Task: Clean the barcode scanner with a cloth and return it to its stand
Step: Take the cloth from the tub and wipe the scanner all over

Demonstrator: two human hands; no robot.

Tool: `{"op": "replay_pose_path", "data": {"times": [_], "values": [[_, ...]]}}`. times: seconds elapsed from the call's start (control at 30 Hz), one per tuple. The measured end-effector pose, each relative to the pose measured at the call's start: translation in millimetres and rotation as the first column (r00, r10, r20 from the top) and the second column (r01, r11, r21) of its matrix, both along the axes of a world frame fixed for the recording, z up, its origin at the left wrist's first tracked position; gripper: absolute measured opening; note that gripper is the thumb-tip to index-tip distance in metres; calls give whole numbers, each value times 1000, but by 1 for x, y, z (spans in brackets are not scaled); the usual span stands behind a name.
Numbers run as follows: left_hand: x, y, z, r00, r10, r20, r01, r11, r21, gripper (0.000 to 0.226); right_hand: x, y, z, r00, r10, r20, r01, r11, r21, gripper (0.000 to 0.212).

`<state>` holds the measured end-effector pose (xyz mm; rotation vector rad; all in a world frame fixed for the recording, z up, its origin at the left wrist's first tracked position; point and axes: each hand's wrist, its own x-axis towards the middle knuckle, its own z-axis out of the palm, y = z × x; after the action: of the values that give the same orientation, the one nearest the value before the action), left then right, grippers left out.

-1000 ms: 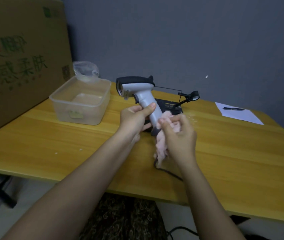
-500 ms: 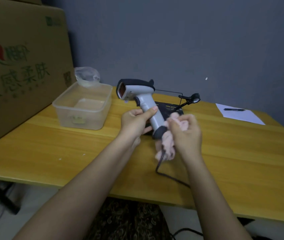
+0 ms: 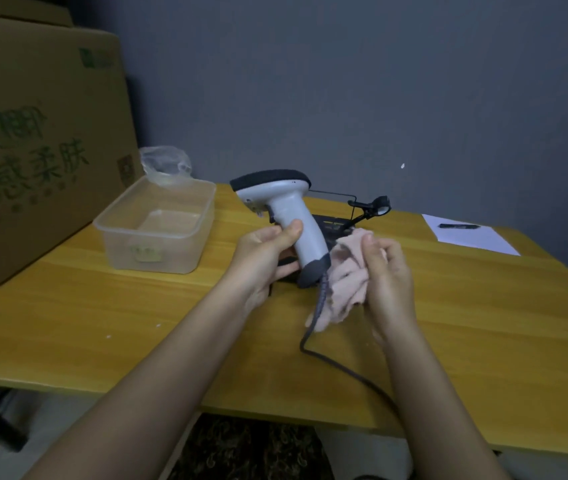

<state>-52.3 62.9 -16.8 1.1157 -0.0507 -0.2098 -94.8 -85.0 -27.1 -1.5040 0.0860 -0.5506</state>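
**Scanner held above the table, cloth bunched at its base**

A clear plastic tub [image 3: 158, 226] with rounded corners sits on the left of the wooden table [image 3: 102, 306]; its walls are frosted and it looks empty, apart from a pale label on its near wall. A crumpled clear plastic bag [image 3: 165, 164] rests at its far rim, beside a large printed cardboard box [image 3: 33, 133] that stands along the table's left edge.

The barcode scanner [image 3: 286, 216] is lifted off the table, pistol-shaped, with a smooth light-grey body, a dark rubbery cap along the top of its head and a dark grey boot at the foot of the handle. The left hand [image 3: 262, 261] grips the handle, thumb pressed against its near side. From the boot a dark ribbed cable [image 3: 324, 306] drops to the table and curves off toward the near edge.

The right hand [image 3: 386, 278] is clenched around a soft, pale pink cloth [image 3: 341, 282], wrinkled and bunched, which presses against the lower handle just beside the boot, with a loose corner hanging down.

Behind the hands stands the stand [image 3: 365, 213]: a flat black base with a thin black wire arm ending in a small ring. Far right, a white paper sheet [image 3: 473, 237] lies flat with a black pen [image 3: 459, 226] on it
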Motion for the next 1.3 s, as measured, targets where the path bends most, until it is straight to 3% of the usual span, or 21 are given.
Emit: {"op": "replay_pose_path", "data": {"times": [0.1,0.17,0.23,0.27,0.33,0.37,0.4,0.53,0.57,0.67,0.73,0.87,1.0,1.1,1.2,1.3], "values": [[1,-2,-1,999,-37,27,38,999,-34,32,-8,20,0,997,78,-14,-79,969,-235,30],[1,-4,2,999,-43,31,44,998,-47,31,-9,24,-1,999,45,14,-41,966,-256,37],[0,-4,7,999,-40,21,39,998,47,33,-8,26,-3,998,-11,68,32,950,-311,32],[0,-5,9,999,-49,10,47,990,135,37,-7,25,-6,992,-50,119,97,897,-430,30],[-2,-5,11,995,-90,-43,99,959,265,40,-5,25,-14,963,-38,268,226,656,-720,27],[-3,-4,12,992,-103,-76,120,954,276,37,-3,25,-20,953,9,303,243,574,-782,25],[-3,-3,12,990,-99,-98,122,958,259,33,-3,25,-23,956,63,287,206,551,-809,23],[0,8,10,995,-55,-82,66,988,140,17,-9,22,-21,974,199,106,-71,716,-695,14],[0,11,9,997,-42,-61,49,991,125,17,-8,16,-20,973,220,66,-117,721,-683,8],[-1,17,5,1000,15,-1,-15,985,171,28,-3,-7,-15,959,253,-128,-275,725,-631,20],[-2,18,3,1000,17,15,-20,982,188,30,-1,-13,-7,966,221,-137,-259,756,-601,23],[-3,13,0,998,-42,39,35,988,151,22,7,8,11,991,115,71,-81,925,-371,31],[-7,14,-7,995,-85,58,77,988,136,24,8,40,14,995,96,-28,-100,972,-211,16],[-6,23,-7,999,-15,47,7,988,154,23,2,42,5,982,187,-10,-177,910,-376,13],[-3,32,-6,998,34,47,-42,983,179,16,-4,23,1,909,379,-172,-407,719,-564,26],[-2,33,-10,999,6,45,-13,985,169,16,-4,-9,4,857,388,-339,-508,532,-677,23]]}}
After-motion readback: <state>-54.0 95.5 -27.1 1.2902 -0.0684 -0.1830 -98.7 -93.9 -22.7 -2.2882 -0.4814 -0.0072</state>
